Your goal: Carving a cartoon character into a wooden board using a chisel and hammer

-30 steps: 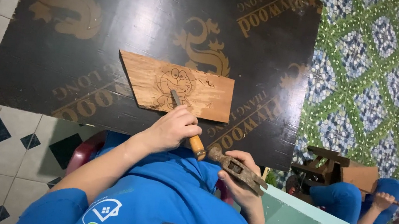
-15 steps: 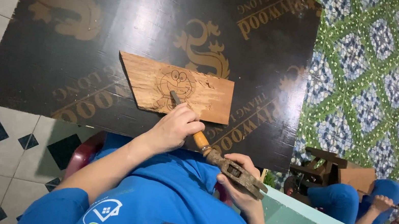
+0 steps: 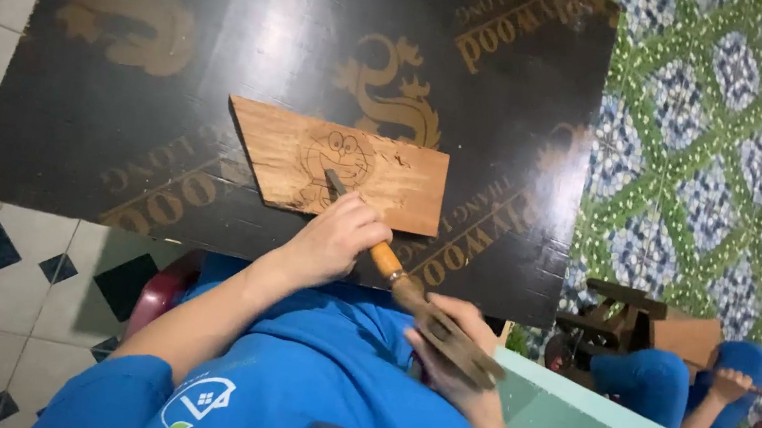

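left hand [image 3: 339, 238]: fist closed round a chisel [image 3: 356, 221], near edge of the wood panel; fingers wrapped, palm side hidden.
chisel: dark blade tip on the panel at the lower part of the cartoon drawing; orange handle end sticks out on the near-right of the fist. Shaft mostly hidden by fingers.
right hand [image 3: 450, 360]: closed on a wooden mallet [image 3: 444, 330], mallet head touching or just beside the chisel handle end; exact contact hard to tell. Fingers largely hidden under the mallet.
wood panel [image 3: 405, 183]: light brown, slanted left end, flat on the dark board, middle of scene. Pencil-line cartoon face on it, lower part covered by the hand.
dark board [image 3: 177, 50]: black plywood sheet with gold dragon marks, on tiled floor; top edge cut off.
blue shirt [image 3: 310, 381]: wearer's own, fills near edge, blocks lap and board's near edge.
right side: another person's hand [image 3: 731, 388] and blue sleeve, small wooden stool [image 3: 618, 314]; partly cut off, detail unclear.
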